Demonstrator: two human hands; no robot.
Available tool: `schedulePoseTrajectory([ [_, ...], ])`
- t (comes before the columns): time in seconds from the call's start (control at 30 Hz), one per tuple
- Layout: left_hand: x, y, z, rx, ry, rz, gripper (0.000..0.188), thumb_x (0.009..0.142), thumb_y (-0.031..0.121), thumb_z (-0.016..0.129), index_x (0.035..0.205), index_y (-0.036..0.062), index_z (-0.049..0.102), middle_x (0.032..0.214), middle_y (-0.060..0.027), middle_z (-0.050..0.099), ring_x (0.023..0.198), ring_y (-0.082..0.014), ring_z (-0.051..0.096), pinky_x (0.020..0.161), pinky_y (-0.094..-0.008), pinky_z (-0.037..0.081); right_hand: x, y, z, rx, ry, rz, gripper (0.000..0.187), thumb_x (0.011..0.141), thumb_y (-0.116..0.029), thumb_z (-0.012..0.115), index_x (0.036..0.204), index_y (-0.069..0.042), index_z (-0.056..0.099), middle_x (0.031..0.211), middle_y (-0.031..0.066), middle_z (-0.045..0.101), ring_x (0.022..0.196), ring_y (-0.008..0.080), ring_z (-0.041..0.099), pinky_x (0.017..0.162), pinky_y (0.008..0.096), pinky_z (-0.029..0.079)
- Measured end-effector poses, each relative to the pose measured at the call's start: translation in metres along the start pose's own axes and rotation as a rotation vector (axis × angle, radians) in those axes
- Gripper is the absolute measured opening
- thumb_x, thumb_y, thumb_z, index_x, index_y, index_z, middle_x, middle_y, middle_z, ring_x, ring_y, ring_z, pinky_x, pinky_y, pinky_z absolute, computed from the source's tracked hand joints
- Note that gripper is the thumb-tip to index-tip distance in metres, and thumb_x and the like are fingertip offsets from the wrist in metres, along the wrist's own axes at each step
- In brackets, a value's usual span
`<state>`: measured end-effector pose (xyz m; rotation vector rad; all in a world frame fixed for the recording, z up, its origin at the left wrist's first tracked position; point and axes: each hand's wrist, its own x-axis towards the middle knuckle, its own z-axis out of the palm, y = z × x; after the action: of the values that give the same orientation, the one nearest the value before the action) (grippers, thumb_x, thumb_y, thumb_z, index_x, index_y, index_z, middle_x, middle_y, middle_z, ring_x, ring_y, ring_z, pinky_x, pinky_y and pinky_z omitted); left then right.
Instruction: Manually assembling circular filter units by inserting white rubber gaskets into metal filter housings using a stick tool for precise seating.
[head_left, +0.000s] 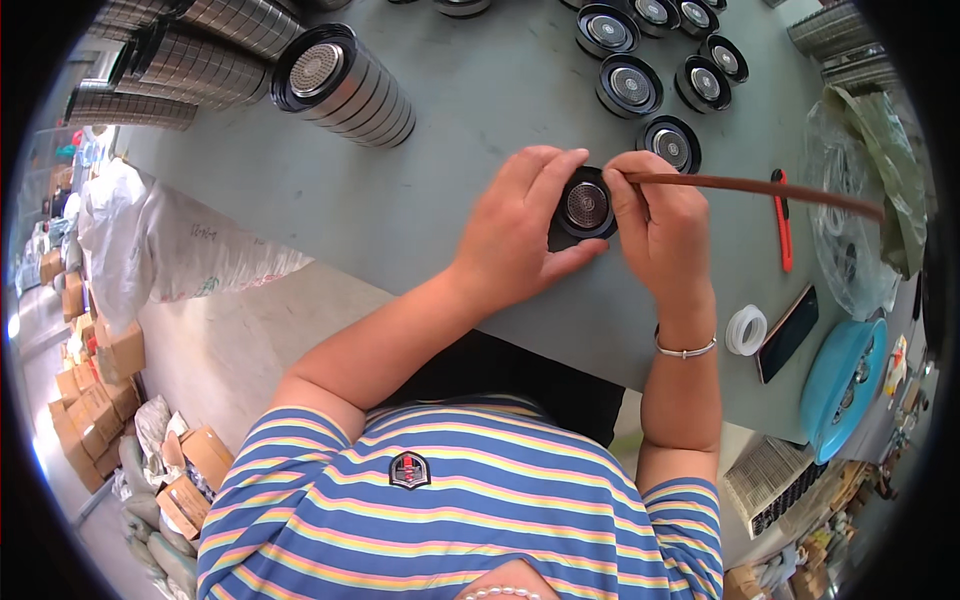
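Observation:
In the head view my left hand (520, 225) is closed around a round black lid-like part (587, 204) with a perforated silver disc in its middle, on or just above the table. My right hand (660, 215) pinches one end of a long, thin brown stick (760, 188) between thumb and fingers. That end is at the right rim of the round part, and the stick's other end points away to the right. My fingers hide whether its tip touches the part. Beyond my right hand lies a similar black part (670, 146).
Several more round parts (630, 85) lie at the far right. A stack of them (350, 90) stands at the far left, near more piles. On the right are a red cutter (782, 225), white rings (746, 330), a phone (788, 334), a plastic bag (850, 220) and a blue basin (845, 385).

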<state>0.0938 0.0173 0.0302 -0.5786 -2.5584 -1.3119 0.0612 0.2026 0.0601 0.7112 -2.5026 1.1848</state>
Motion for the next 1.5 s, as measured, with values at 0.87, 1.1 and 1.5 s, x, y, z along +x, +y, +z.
schedulePoseTrajectory([
  [0.87, 0.039, -0.013, -0.177, 0.354, 0.518, -0.151, 0.059, 0.072, 0.029, 0.090, 0.120, 0.0024, 0.070, 0.108, -0.0088, 0.067, 0.101, -0.0243, 0.064, 0.089, -0.0371, 0.052, -0.006, 0.064, -0.018, 0.221, 0.590, 0.313, 0.025, 0.111, -0.018, 0.053, 0.121, 0.000, 0.067, 0.105, 0.0080, 0.073, 0.093, 0.0132, 0.069, 0.087, 0.0268, 0.055],
  [1.1, 0.010, 0.005, -0.128, 0.392, 0.599, 0.243, 0.067, 0.078, 0.029, 0.089, 0.133, 0.0007, 0.061, 0.124, -0.0124, 0.062, 0.114, -0.0302, 0.058, 0.098, -0.0425, 0.048, -0.009, 0.056, -0.014, 0.307, 0.377, 0.444, 0.022, 0.110, -0.019, 0.056, 0.111, -0.001, 0.068, 0.091, 0.0062, 0.072, 0.082, 0.0115, 0.068, 0.074, 0.0254, 0.055],
  [1.5, -0.012, 0.002, -0.002, 0.211, -0.032, 0.193, 0.069, 0.074, 0.032, 0.088, 0.131, 0.0059, 0.060, 0.130, -0.0152, 0.057, 0.113, -0.0365, 0.059, 0.100, -0.0446, 0.049, -0.012, 0.013, -0.021, 0.237, 0.017, -0.021, 0.007, 0.095, -0.001, 0.067, 0.090, 0.002, 0.067, 0.076, 0.0090, 0.066, 0.063, 0.0185, 0.063, 0.058, 0.0289, 0.048],
])
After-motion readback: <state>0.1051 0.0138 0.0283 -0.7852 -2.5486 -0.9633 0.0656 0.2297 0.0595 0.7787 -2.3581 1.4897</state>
